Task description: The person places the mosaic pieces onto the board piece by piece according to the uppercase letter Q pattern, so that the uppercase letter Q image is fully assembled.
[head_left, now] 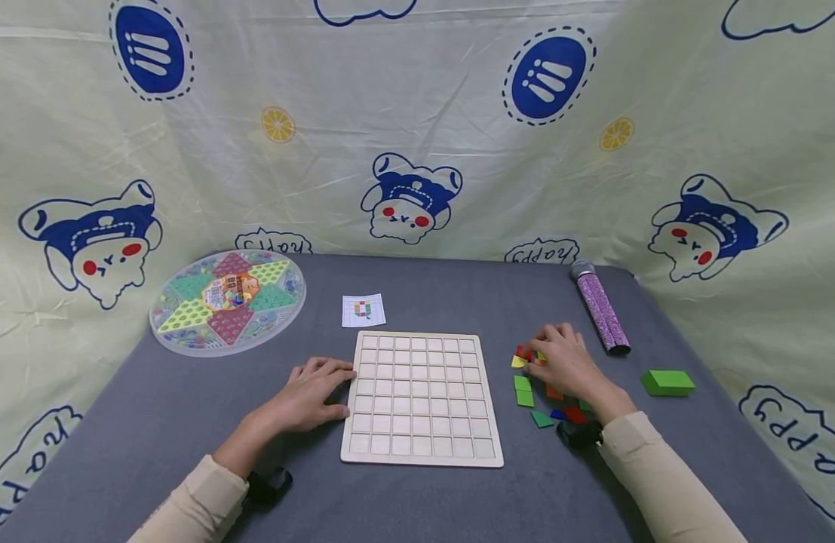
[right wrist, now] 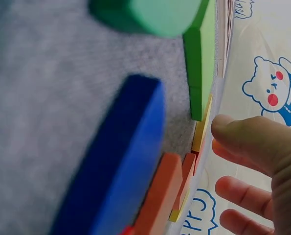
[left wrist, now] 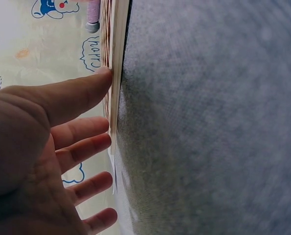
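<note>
A square wooden grid board point(head_left: 420, 398) lies flat on the table in the head view. My left hand point(head_left: 315, 396) rests at the board's left edge, its fingertips and thumb at the rim. In the left wrist view, those fingers point(left wrist: 84, 129) are spread and fairly straight. My right hand point(head_left: 563, 360) hovers low over small coloured tiles, among them green tiles point(head_left: 523, 391) and a yellow tile point(head_left: 518, 362). The right wrist view shows the thumb point(right wrist: 248, 134) beside a yellow tile point(right wrist: 202, 129), with nothing visibly held. A blue tile point(right wrist: 116, 161) stands large in front.
A small white card point(head_left: 363, 311) with a coloured pattern lies behind the board. At the back left is a round star-patterned game board point(head_left: 230, 302). A purple glittery microphone point(head_left: 602, 311) and a green block point(head_left: 668, 383) lie on the right of the grey table point(head_left: 417, 505).
</note>
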A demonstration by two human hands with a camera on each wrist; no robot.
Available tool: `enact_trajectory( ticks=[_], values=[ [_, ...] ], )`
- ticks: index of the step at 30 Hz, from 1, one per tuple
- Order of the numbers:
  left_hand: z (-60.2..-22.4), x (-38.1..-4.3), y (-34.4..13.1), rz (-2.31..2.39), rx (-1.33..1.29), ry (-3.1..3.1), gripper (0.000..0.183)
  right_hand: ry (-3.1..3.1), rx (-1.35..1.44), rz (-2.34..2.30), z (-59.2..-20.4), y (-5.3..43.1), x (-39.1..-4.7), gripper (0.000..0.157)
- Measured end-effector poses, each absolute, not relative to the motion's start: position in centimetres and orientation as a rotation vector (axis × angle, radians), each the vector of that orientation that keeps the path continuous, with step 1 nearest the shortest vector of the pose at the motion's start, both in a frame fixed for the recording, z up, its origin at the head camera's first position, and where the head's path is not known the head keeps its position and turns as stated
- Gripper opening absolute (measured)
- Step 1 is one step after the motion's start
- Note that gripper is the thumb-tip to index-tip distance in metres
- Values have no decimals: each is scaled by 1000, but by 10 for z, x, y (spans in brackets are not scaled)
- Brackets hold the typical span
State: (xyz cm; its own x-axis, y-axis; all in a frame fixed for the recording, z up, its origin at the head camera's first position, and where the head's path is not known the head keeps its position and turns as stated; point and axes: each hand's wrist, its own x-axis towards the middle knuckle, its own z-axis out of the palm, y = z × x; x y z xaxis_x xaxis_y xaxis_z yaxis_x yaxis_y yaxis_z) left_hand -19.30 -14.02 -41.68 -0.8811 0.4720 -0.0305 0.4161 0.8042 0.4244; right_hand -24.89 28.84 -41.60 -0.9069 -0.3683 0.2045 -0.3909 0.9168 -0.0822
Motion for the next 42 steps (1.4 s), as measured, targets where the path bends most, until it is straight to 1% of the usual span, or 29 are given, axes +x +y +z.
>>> enact_trajectory(
  ticks=[6,12,21,31,42],
  values=[
    [-417,-193,-140,616,701,2853,54,-2918,559,185,-415,291,-245,10],
    [-416,-193,-139,600,689,2847,54,-2943,546,164,-414,290,-243,10],
    [-417,-194,-140,600,688,2848,54,-2956,543,160,-416,285,-248,16],
    [-418,-194,-140,610,701,2846,54,-2984,564,114,-419,274,-255,30],
    [-418,-194,-140,603,697,2844,53,-2992,567,141,-421,258,-254,35]
  ],
)
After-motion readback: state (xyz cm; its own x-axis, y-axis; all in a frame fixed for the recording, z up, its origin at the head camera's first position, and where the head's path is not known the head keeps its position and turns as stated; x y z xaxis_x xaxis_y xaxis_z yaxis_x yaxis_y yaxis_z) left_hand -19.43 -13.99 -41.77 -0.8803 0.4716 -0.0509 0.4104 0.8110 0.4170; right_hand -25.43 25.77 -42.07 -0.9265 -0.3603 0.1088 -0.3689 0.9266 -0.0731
